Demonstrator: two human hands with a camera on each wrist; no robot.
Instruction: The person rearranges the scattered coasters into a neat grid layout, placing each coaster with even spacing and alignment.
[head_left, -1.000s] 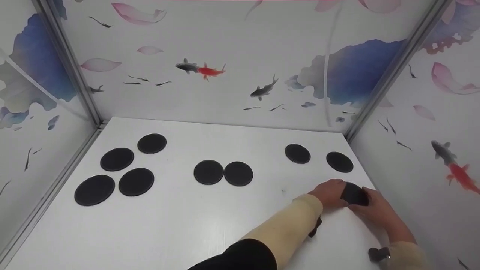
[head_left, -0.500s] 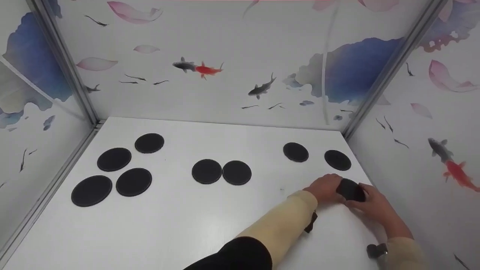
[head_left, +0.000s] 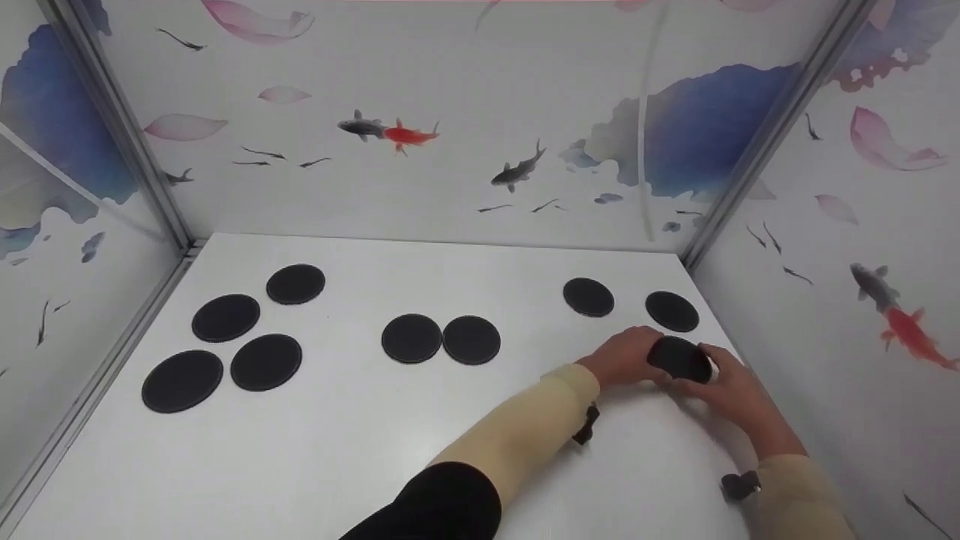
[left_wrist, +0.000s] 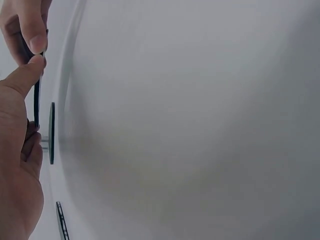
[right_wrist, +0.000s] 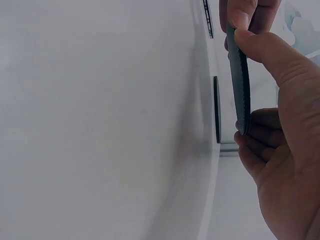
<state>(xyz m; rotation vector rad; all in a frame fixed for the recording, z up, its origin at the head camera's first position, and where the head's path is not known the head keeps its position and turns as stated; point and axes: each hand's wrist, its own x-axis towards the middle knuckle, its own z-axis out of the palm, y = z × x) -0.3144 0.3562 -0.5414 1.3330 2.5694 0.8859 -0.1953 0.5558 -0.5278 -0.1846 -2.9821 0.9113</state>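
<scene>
Both hands hold a black round coaster (head_left: 679,358) between them at the right of the white table. The left hand (head_left: 624,357) grips its left edge, and the right hand (head_left: 731,386) grips the right edge. In the right wrist view the coaster (right_wrist: 239,82) is seen nearly edge-on, raised off the tabletop, with thumb and fingers of the right hand (right_wrist: 295,130) at its rim. The left wrist view shows the left hand (left_wrist: 17,145) pinching the same rim. Whether it is one coaster or more stacked, I cannot tell. Just beyond lies another black coaster (head_left: 672,311).
Several like coasters lie flat: one farther back right (head_left: 588,297), a touching pair mid-table including a coaster (head_left: 412,338), and a left group including a coaster (head_left: 182,381). Printed panels enclose the table (head_left: 322,465); the right panel (head_left: 847,330) stands close to the right arm.
Both hands, still gripping the coaster, have moved away from the person and slightly left, nearer the back-right coasters. The head view has shifted a little; the coasters lying on the table have stayed put.
</scene>
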